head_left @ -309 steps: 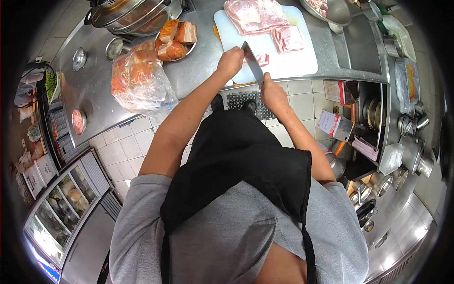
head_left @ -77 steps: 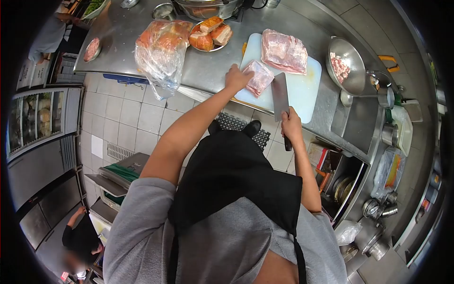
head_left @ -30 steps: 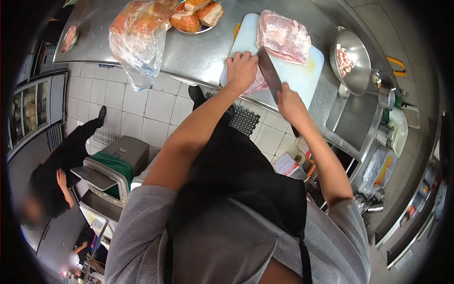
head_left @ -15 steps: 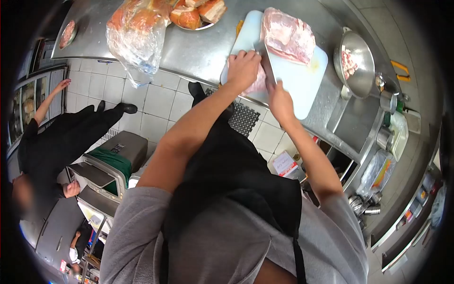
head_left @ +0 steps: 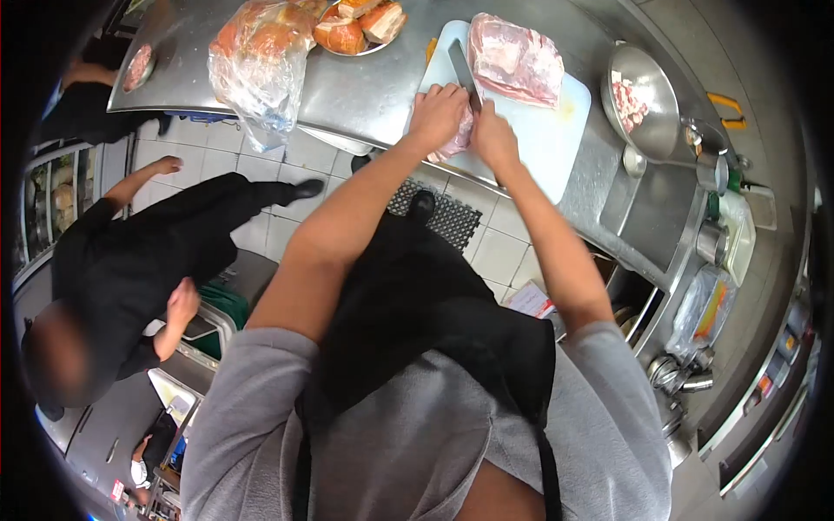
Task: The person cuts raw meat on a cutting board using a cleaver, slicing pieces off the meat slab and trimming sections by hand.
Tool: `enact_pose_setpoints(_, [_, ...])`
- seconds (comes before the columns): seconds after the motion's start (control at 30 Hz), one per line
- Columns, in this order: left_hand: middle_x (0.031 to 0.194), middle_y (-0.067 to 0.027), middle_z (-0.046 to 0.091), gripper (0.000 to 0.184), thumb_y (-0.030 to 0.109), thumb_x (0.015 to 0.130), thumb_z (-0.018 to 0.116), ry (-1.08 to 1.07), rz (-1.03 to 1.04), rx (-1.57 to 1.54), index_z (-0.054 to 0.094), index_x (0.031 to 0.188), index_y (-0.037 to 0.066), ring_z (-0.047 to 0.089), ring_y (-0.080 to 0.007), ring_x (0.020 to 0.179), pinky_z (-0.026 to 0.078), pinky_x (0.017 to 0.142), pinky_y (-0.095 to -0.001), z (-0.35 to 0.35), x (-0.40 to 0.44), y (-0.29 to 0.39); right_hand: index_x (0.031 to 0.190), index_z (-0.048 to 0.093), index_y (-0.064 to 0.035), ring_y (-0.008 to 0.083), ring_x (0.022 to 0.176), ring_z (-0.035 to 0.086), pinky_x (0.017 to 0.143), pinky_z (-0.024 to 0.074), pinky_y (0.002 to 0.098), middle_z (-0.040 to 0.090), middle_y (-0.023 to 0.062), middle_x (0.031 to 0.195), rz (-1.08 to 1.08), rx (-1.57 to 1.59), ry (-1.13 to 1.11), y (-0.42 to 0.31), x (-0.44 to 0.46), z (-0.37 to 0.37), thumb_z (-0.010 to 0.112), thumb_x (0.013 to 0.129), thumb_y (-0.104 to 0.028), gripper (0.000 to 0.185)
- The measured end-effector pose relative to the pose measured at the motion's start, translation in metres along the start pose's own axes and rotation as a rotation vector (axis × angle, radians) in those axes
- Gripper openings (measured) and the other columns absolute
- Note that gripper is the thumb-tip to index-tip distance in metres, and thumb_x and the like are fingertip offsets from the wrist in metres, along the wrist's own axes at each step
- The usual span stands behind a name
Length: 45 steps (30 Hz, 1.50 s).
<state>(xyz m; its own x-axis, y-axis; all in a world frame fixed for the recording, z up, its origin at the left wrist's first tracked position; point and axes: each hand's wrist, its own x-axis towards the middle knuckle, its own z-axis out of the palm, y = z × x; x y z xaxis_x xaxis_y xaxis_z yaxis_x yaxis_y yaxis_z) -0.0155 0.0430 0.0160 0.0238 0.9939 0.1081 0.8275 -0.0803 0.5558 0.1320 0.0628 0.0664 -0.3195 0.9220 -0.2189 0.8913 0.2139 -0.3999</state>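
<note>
On the white cutting board (head_left: 565, 130), my left hand (head_left: 439, 113) presses down on a piece of raw meat (head_left: 456, 143), its fingers curled over the top. My right hand (head_left: 493, 137) grips a knife (head_left: 463, 69) by its handle, which the fingers mostly hide. The blade points away from me, close beside the left fingertips; whether its edge is in the meat I cannot tell. A larger slab of raw meat (head_left: 514, 61) lies on the far part of the board, right of the blade.
Right of the board stands a metal bowl (head_left: 665, 100) with chopped meat. A clear bag of browned meat (head_left: 261, 65), a plate of browned chunks (head_left: 360, 30) and a small bowl (head_left: 139, 68) sit leftward. A sink (head_left: 647, 208) is at right. A co-worker (head_left: 139, 247) in black is at left.
My right hand and the knife have moved up and left, nearer my left hand. The co-worker at left has come closer, and another person shows at the upper left.
</note>
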Motion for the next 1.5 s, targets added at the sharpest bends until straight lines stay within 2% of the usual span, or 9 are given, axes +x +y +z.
enact_pose_setpoints(0.07, [0.121, -0.0044, 0.062, 0.023, 0.026, 0.102, 0.054, -0.052, 0.07, -0.035, 0.064, 0.12, 0.016, 0.056, -0.0291, 0.116, 0.041, 0.096, -0.049, -0.012, 0.001, -0.005, 0.112, 0.051, 0.0024, 0.0496, 0.085, 0.07, 0.078, 0.0541, 0.0593, 0.07, 0.0319, 0.089, -0.003, 0.098, -0.03, 0.014, 0.007, -0.006, 0.049, 0.103, -0.021, 0.025])
enact_pose_setpoints(0.2, [0.136, -0.0134, 0.052, 0.057, 0.042, 0.088, 0.072, -0.018, 0.119, 0.024, 0.057, 0.134, 0.012, 0.049, -0.0317, 0.131, 0.036, 0.111, -0.0481, -0.025, -0.028, 0.002, 0.112, 0.052, 0.0007, 0.0472, 0.074, 0.07, 0.068, 0.0534, 0.0544, 0.071, 0.0297, 0.087, 0.151, 0.425, -0.162, 0.048, -0.038, -0.034, 0.054, 0.104, -0.028, 0.03])
enact_pose_setpoints(0.23, [0.142, -0.0167, 0.047, 0.078, 0.048, 0.079, 0.078, -0.142, 0.062, 0.01, 0.05, 0.14, 0.009, 0.043, -0.032, 0.137, 0.032, 0.117, -0.0479, -0.029, -0.027, -0.001, 0.113, 0.052, 0.0006, 0.0476, 0.072, 0.069, 0.067, 0.0532, 0.0538, 0.071, 0.0296, 0.087, 0.172, 0.442, -0.143, 0.057, -0.049, -0.037, 0.055, 0.104, -0.028, 0.03])
enact_pose_setpoints(0.37, [0.143, -0.0186, 0.045, 0.085, 0.05, 0.078, 0.078, -0.233, -0.059, -0.014, 0.045, 0.145, 0.009, 0.041, -0.0344, 0.138, 0.031, 0.118, -0.0475, -0.036, -0.021, 0.003, 0.116, 0.052, 0.0009, 0.0489, 0.075, 0.069, 0.068, 0.0535, 0.0548, 0.071, 0.0301, 0.085, 0.086, 0.289, 0.114, 0.07, -0.08, -0.033, 0.055, 0.104, -0.027, 0.03])
enact_pose_setpoints(0.53, [0.144, -0.0199, 0.041, 0.095, 0.055, 0.071, 0.081, -0.269, -0.109, 0.105, 0.044, 0.146, 0.011, 0.036, -0.0365, 0.14, 0.029, 0.114, -0.0541, -0.03, -0.015, 0.016, 0.117, 0.052, 0.0019, 0.0503, 0.084, 0.07, 0.074, 0.0551, 0.0585, 0.07, 0.0325, 0.087, 0.062, 0.062, 0.056, 0.038, -0.086, -0.043, 0.05, 0.105, -0.023, 0.028])
enact_pose_setpoints(0.8, [0.143, -0.013, 0.043, 0.088, 0.054, 0.069, 0.08, -0.242, -0.114, 0.084, 0.048, 0.141, 0.015, 0.036, -0.0322, 0.138, 0.029, 0.106, -0.0601, -0.017, -0.017, 0.01, 0.118, 0.048, 0.0012, 0.0525, 0.084, 0.069, 0.077, 0.0551, 0.0605, 0.07, 0.0332, 0.088, 0.054, -0.022, -0.131, 0.027, -0.099, -0.032, 0.047, 0.103, -0.019, 0.025])
enact_pose_setpoints(1.0, [0.138, -0.0116, 0.046, 0.079, 0.048, 0.071, 0.08, -0.247, -0.011, 0.083, 0.051, 0.137, 0.016, 0.038, -0.0317, 0.135, 0.029, 0.103, -0.0571, -0.019, -0.015, 0.001, 0.12, 0.049, 0.0046, 0.0545, 0.088, 0.068, 0.079, 0.0537, 0.0609, 0.069, 0.0354, 0.092, 0.053, 0.073, 0.0, 0.011, -0.002, 0.006, 0.048, 0.104, -0.021, 0.03])
enact_pose_setpoints(1.27, [0.138, -0.0134, 0.045, 0.078, 0.043, 0.071, 0.081, -0.212, -0.011, 0.086, 0.051, 0.137, 0.015, 0.038, -0.0323, 0.134, 0.028, 0.105, -0.0577, -0.01, -0.013, 0.001, 0.125, 0.047, 0.006, 0.0541, 0.08, 0.068, 0.072, 0.0514, 0.0626, 0.068, 0.0351, 0.084, 0.068, 0.126, -0.095, 0.047, -0.105, -0.006, 0.048, 0.105, -0.023, 0.035])
enact_pose_setpoints(1.5, [0.133, -0.0117, 0.049, 0.073, 0.034, 0.071, 0.08, -0.244, 0.108, 0.044, 0.051, 0.135, 0.014, 0.044, -0.0332, 0.13, 0.032, 0.103, -0.055, -0.02, -0.016, -0.002, 0.121, 0.047, 0.0049, 0.0536, 0.08, 0.068, 0.07, 0.053, 0.0614, 0.068, 0.0339, 0.084, -0.034, 0.128, 0.086, 0.044, -0.022, 0.019, 0.049, 0.105, -0.023, 0.032])
